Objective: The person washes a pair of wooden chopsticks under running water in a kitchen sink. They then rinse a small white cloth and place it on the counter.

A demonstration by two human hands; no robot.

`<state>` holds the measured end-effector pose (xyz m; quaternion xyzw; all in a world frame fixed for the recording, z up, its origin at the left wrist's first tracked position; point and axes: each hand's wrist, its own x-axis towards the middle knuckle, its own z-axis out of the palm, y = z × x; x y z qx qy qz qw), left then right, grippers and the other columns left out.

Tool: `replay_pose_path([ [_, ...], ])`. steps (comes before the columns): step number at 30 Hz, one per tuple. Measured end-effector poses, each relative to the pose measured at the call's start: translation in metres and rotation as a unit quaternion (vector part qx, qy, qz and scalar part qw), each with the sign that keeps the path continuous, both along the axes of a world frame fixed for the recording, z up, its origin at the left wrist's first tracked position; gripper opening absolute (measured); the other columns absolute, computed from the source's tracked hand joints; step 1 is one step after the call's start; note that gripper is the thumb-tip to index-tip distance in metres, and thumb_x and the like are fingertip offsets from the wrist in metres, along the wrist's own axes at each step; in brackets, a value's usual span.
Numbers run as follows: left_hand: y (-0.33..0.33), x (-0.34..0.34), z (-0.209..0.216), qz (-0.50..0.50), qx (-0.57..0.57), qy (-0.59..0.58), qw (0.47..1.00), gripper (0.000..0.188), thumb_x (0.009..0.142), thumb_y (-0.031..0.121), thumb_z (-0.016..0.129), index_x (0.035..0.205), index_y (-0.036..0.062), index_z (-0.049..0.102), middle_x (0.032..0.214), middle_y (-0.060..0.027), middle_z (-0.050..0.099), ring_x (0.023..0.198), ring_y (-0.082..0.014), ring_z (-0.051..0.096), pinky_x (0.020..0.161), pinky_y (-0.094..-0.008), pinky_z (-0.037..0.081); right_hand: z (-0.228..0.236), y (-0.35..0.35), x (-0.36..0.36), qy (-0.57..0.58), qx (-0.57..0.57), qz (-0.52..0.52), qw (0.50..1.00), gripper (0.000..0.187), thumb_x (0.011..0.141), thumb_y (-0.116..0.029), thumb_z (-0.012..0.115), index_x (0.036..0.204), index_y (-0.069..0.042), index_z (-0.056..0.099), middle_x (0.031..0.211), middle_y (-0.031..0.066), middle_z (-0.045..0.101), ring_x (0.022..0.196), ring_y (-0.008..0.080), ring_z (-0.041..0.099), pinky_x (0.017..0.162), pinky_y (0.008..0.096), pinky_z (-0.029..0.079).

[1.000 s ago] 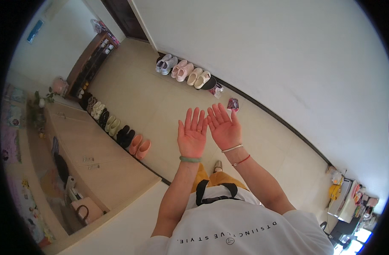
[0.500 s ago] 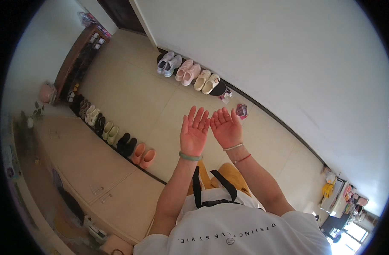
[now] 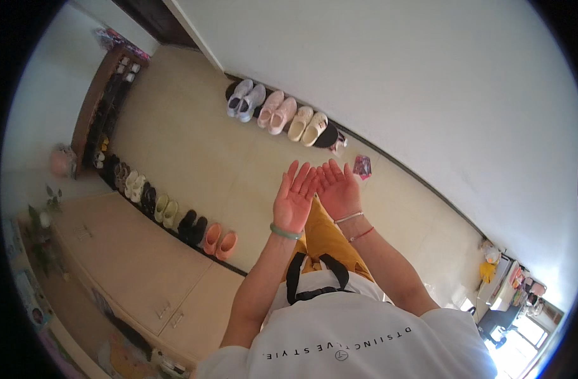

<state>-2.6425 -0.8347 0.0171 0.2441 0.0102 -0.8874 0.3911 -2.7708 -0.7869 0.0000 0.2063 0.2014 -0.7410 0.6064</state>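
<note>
Near the middle of the frame: left hand and right hand, side by side, palms up, fingers spread, holding nothing. Nothing picked up yet. Closest: small pink packet on floor, just right.

Both forearms are raised from the lower edge and held forward, close together. The left hand is opened flat, palm up, fingers together. The right hand is likewise opened palm up, just beside it; the hands' inner edges seem to be touching. Nothing is held in either hand.
</note>
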Motion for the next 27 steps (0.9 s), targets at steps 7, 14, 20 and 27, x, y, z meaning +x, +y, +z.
replay_pose_path([
  [7,-0.046,-0.033,0.015,-0.035,-0.029,0.043,0.998,0.041,0.101,0.031,0.037,0.134,0.0083,0.044,0.133,-0.0119,0.051,0.125,-0.0240,0.046,0.108,-0.0387,0.036,0.020,-0.031,-0.031,0.006,-0.007,-0.012,1.000,0.043,0.096,-0.040,0.046,0.117,-0.004,0.057,0.118,0.0116,0.060,0.113,0.0264,0.054,0.100,0.0386,0.040],
  [14,-0.059,-0.055,0.013,-0.119,-0.006,0.063,0.991,0.041,0.101,0.030,0.037,0.133,0.0068,0.046,0.130,-0.0123,0.053,0.124,-0.0230,0.047,0.107,-0.0378,0.037,0.011,-0.023,-0.038,-0.014,-0.056,-0.103,0.993,0.040,0.096,-0.039,0.047,0.111,-0.004,0.060,0.113,0.0104,0.063,0.111,0.0250,0.055,0.098,0.0373,0.042],
  [20,-0.070,-0.059,0.021,-0.205,-0.003,0.063,0.977,0.040,0.101,0.030,0.036,0.131,0.0062,0.048,0.130,-0.0127,0.054,0.124,-0.0231,0.048,0.107,-0.0380,0.037,0.019,-0.016,-0.023,-0.031,-0.058,-0.203,0.977,0.038,0.097,-0.036,0.045,0.112,-0.005,0.060,0.114,0.0095,0.063,0.111,0.0247,0.057,0.097,0.0386,0.044],
  [27,-0.076,-0.055,0.025,-0.280,0.004,0.057,0.958,0.040,0.101,0.030,0.036,0.130,0.0054,0.049,0.129,-0.0128,0.055,0.123,-0.0232,0.049,0.107,-0.0378,0.038,0.025,-0.010,0.001,-0.038,-0.039,-0.291,0.955,0.041,0.096,-0.039,0.046,0.112,-0.004,0.060,0.112,0.0108,0.063,0.111,0.0251,0.056,0.097,0.0372,0.043],
])
